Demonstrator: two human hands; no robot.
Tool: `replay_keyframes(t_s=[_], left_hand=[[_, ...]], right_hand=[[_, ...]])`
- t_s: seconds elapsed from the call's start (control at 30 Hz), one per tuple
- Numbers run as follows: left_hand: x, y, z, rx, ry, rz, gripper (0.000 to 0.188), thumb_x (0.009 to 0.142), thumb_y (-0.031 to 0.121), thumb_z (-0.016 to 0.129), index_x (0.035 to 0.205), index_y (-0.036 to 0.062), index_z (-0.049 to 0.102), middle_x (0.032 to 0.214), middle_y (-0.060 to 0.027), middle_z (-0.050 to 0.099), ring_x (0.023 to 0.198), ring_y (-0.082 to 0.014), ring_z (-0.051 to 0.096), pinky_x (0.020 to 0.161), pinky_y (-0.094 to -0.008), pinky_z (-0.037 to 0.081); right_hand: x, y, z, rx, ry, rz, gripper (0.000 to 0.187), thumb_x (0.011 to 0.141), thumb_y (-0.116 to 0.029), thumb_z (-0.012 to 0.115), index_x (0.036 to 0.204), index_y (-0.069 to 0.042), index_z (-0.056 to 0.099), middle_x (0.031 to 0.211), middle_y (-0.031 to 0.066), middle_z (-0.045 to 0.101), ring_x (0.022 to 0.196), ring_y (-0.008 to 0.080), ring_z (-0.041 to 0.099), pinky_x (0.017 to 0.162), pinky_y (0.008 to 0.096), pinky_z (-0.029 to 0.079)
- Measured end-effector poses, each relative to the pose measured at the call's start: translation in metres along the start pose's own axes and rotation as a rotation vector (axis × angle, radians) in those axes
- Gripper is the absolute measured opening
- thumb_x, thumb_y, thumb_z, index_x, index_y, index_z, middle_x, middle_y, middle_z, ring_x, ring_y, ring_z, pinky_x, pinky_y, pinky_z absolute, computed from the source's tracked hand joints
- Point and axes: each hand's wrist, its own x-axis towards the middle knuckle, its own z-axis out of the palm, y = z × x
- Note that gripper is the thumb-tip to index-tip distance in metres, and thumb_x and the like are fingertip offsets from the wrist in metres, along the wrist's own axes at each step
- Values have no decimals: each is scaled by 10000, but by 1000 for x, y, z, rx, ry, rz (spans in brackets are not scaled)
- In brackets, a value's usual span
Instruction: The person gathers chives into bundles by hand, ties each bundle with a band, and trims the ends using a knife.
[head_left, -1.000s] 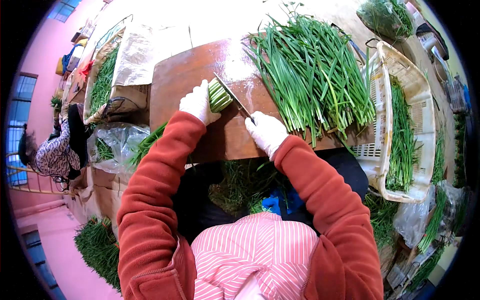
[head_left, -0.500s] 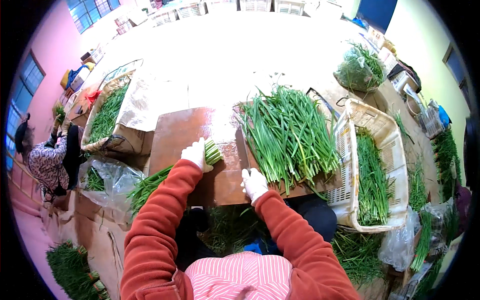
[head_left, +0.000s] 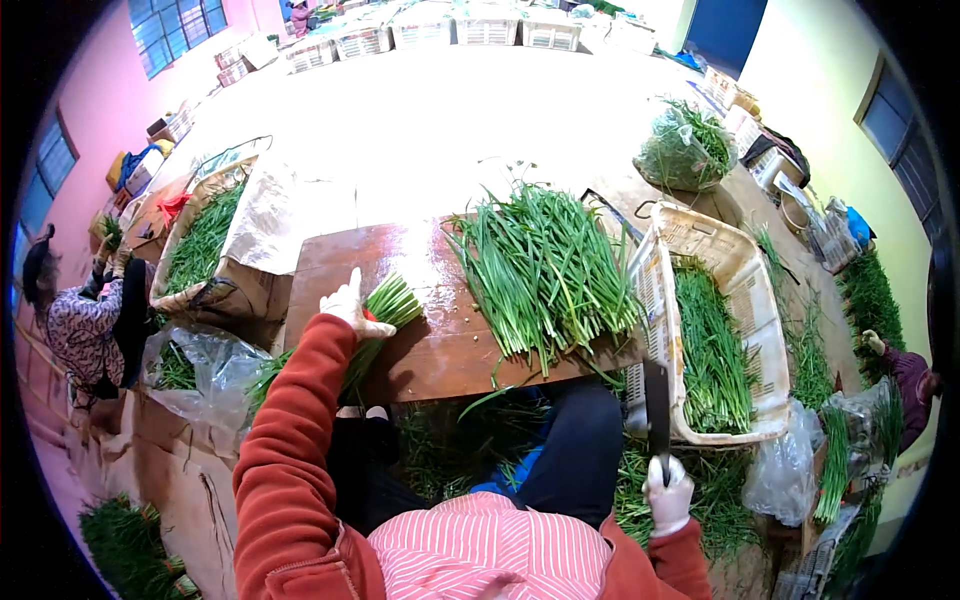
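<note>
My left hand (head_left: pixel 349 308), in a white glove, is closed around a bunch of garlic chives (head_left: pixel 394 300) on the left side of a brown wooden board (head_left: pixel 345 248). One finger points up and away; the pale cut ends face right, the leaves trail left under my forearm. Something small and orange-red (head_left: pixel 378 328) shows by the fingers; I cannot make out what. My right hand (head_left: pixel 668 495), gloved too, grips a knife (head_left: pixel 657 410) with a long dark blade pointing away from me, right of my knee. A large loose pile of garlic chives (head_left: pixel 550 275) covers the board's right side.
A white plastic crate (head_left: pixel 780 410) with chives stands right of the board. Beyond it lies a filled plastic bag (head_left: pixel 685 150). Another crate (head_left: pixel 170 297) of greens is at left, near a seated person (head_left: pixel 85 320). A second person (head_left: pixel 908 385) sits at far right.
My right hand has moved from the board's near edge down and right, and the knife is now raised in it. My left hand and its bunch have shifted slightly left.
</note>
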Motion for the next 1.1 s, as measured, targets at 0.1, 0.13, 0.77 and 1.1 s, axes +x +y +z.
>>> replay_keyframes(t_s=[0.1,0.13,0.77,1.1], left_hand=[[-15,-5,7,4,-88,-72,1292,505,540,832,1437,29,99,1318,-235,444,1233,-355,424,1054,-398,289],[-18,-6,11,8,-109,-82,1299,496,543,834,1437,31,100,1316,-234,446,1228,-359,429,1056,-400,287],[-69,-8,-4,-633,156,265,1090,620,63,819,1447,42,108,1372,-123,400,1224,-185,420,1058,-301,324],[-206,40,-42,-1276,72,866,1026,665,68,806,1445,45,139,1415,-76,344,1288,-169,344,1064,-344,285]], right_hand=[[-29,85,1,90,-48,312,215,888,-281,591,898,-67,591,536,-17,524,425,68,478,388,247,387],[-33,113,7,-10,-48,386,241,887,-305,593,943,-71,603,558,-19,528,415,57,460,378,241,381],[67,96,31,-491,170,-321,352,843,-168,532,1142,6,596,1000,243,603,966,362,579,892,385,439],[-2,-209,72,367,-734,-792,965,743,-330,740,1455,-57,150,1361,195,378,1226,284,421,1007,362,354]])
